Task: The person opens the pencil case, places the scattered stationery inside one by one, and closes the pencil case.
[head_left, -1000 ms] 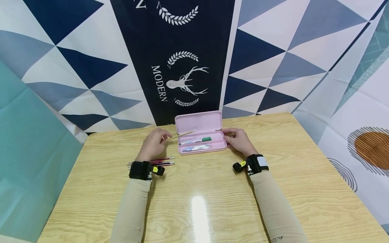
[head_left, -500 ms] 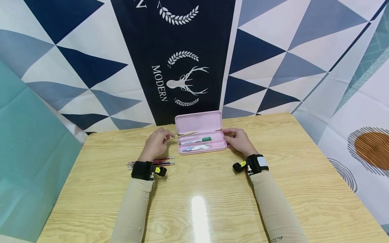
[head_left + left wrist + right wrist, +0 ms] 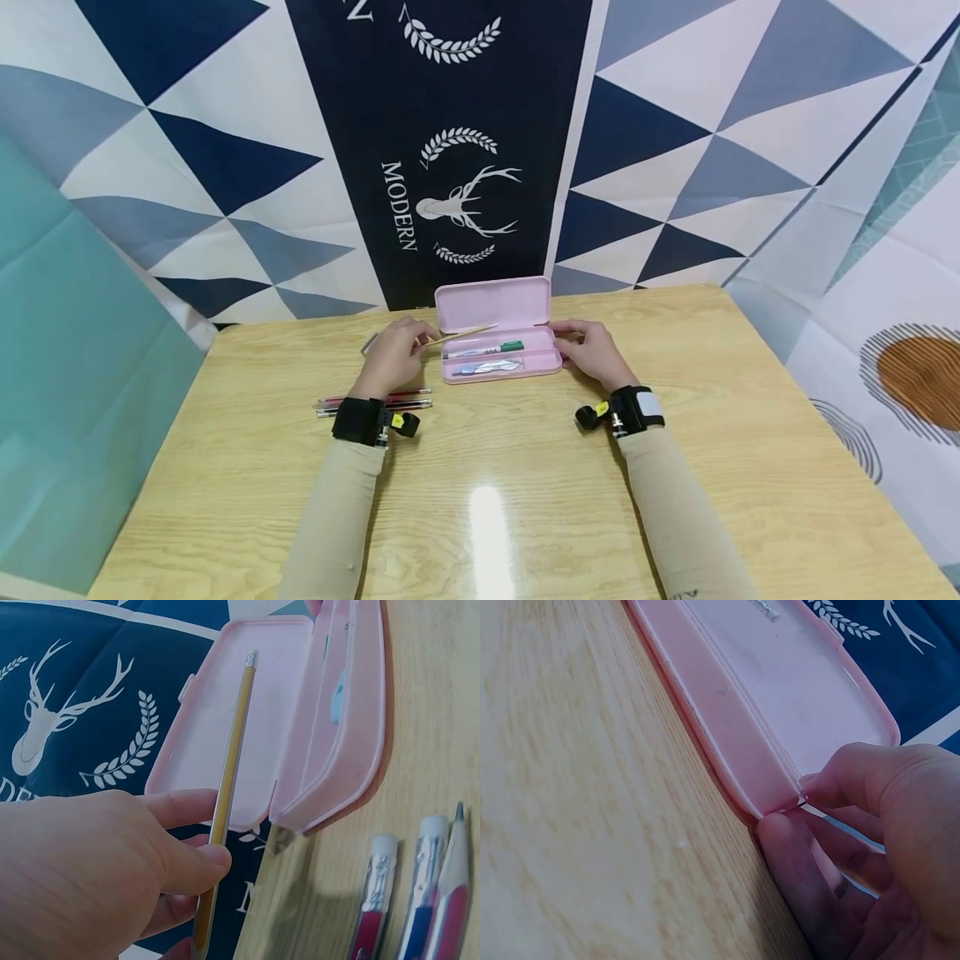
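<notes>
My left hand (image 3: 392,357) pinches a yellow pencil (image 3: 238,735) between thumb and fingers, its metal-capped end pointing away over the case. The open pink pencil case (image 3: 540,360) stands near the table's back edge, its lid (image 3: 491,305) raised behind it. Inside the base lie a green-capped pen (image 3: 513,346) in the rear compartment and a light-blue and white item (image 3: 491,366) in the front one. At the case's right end, my right hand (image 3: 592,350) grips the corner, thumb by the hinge side and fingers against the end wall, as the right wrist view shows.
Several pencils (image 3: 412,405) lie in a bunch on the wooden table (image 3: 555,500), partly under the left wrist. A small grey object (image 3: 368,344) peeks out left of that hand. A patterned cloth (image 3: 480,100) hangs directly behind the table.
My left hand has moved right, carrying the pencil further over the case. The small grey object has come into sight beside it. The right hand keeps its grip on the case.
</notes>
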Tool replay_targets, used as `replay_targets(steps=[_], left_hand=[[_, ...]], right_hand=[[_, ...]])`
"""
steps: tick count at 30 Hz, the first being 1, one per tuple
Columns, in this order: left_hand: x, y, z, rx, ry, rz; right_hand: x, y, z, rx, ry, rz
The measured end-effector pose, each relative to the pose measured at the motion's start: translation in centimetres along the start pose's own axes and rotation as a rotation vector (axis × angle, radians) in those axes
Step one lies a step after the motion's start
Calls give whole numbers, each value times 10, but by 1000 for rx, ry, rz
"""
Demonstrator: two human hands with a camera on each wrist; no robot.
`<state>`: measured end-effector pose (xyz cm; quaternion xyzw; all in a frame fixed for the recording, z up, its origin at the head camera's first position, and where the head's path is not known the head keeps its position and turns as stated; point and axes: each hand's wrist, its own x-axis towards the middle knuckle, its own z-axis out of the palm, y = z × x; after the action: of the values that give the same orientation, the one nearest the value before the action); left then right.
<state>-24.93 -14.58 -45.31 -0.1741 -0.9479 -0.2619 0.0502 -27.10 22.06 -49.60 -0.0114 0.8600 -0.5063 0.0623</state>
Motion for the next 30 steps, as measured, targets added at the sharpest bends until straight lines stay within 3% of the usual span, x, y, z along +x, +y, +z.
replay_targets(steps=[3, 9, 16, 18, 25, 26, 30], left_hand=[[6, -6, 9, 11, -7, -6], [22, -43, 42, 26, 23, -3], [30, -53, 54, 53, 40, 62], [29, -46, 50, 34, 35, 65], [9, 17, 8, 2, -15, 27], [12, 9, 13, -4, -8, 41], [14, 10, 14, 7, -6, 51]], right_hand=[[-3, 1, 0, -2, -1, 10], [-4, 1, 0, -3, 3, 6], [-4, 1, -1, -2, 1, 8], [-4, 1, -1, -3, 0, 5], [-4, 0, -2, -5, 4, -5], [-4, 0, -2, -5, 4, -6], [-3, 0, -2, -4, 5, -3]])
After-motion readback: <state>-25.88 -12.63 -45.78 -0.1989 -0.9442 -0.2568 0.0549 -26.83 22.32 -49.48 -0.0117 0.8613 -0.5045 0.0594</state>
